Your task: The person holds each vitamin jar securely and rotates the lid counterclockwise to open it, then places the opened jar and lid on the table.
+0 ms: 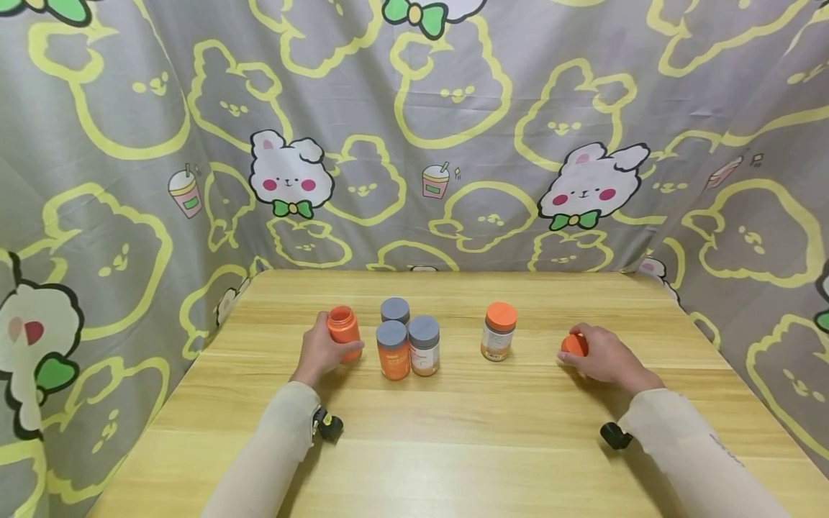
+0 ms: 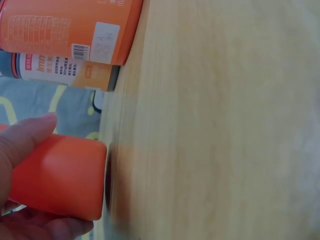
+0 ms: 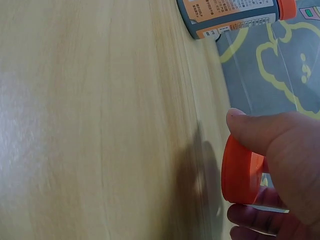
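Observation:
My left hand (image 1: 322, 351) grips an uncapped orange bottle (image 1: 344, 332) at the left of the table. The bottle stands upright with its open mouth up; in the left wrist view its base is at or just above the wood, with thumb and fingers on either side. On the right, my right hand (image 1: 605, 352) pinches an orange lid (image 1: 574, 345) by its rim. In the right wrist view the lid (image 3: 241, 170) is close to the tabletop, with a shadow beside it; whether it touches I cannot tell.
Three grey-capped bottles stand clustered right of the left hand: an orange one (image 1: 393, 354), a white-labelled one (image 1: 424, 349) and one behind (image 1: 395, 310). An orange-capped jar (image 1: 499, 332) stands between them and the right hand. A patterned curtain (image 1: 453, 144) borders the wooden table (image 1: 466, 446).

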A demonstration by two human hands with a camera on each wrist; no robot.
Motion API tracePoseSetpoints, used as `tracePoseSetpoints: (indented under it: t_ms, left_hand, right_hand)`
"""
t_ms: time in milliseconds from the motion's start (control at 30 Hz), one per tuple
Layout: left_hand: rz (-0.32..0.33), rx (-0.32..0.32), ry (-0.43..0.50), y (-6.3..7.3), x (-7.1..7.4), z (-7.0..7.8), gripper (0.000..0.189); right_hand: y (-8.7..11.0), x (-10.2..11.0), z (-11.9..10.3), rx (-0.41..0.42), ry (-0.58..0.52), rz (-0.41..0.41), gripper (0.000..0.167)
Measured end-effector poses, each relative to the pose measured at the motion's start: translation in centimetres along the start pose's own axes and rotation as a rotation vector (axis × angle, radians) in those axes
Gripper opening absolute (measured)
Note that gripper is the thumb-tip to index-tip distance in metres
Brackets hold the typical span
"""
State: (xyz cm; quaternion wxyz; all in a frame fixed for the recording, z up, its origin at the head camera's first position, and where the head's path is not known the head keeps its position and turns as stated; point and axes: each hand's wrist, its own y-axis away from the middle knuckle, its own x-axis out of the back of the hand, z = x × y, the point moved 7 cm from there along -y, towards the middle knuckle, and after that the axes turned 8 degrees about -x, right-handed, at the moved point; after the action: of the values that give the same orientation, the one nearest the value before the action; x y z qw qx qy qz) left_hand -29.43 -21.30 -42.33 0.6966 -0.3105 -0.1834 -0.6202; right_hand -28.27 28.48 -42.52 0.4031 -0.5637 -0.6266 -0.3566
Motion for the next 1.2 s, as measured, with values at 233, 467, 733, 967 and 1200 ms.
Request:
tracePoseSetpoints:
  t_ms: [233,467,733,967,1200]
  left_hand:
    - [-0.016,0.005,-0.011,-0.06,-0.11,0.03,0.070]
    - [-0.026,0.014,-0.022,0.02,-0.02,0.22,0.073]
    - [-0.058,0.033,-0.051,0.10,0.13,0.39,0.075]
    - [-0.062,0.052,-0.041,0.22,0.21,0.33,0.075]
    - [-0.061,0.046,-0.050,0.30,0.21,0.23,0.076]
  right_hand:
    - [-0.09,-0.20,0.21,0.002,0.001,-0.012,0.059]
    - [-0.16,-0.51,0.33,0.007,0.017,-0.019,0.060]
    - [-0.16,-0.59,0.52,0.008,0.036,-0.028,0.064]
    - [-0.19,-0.67,0.56,0.015,0.037,-0.028,0.064]
    - [-0.18,-0.82,0.67,0.019,0.041,-0.023,0.063]
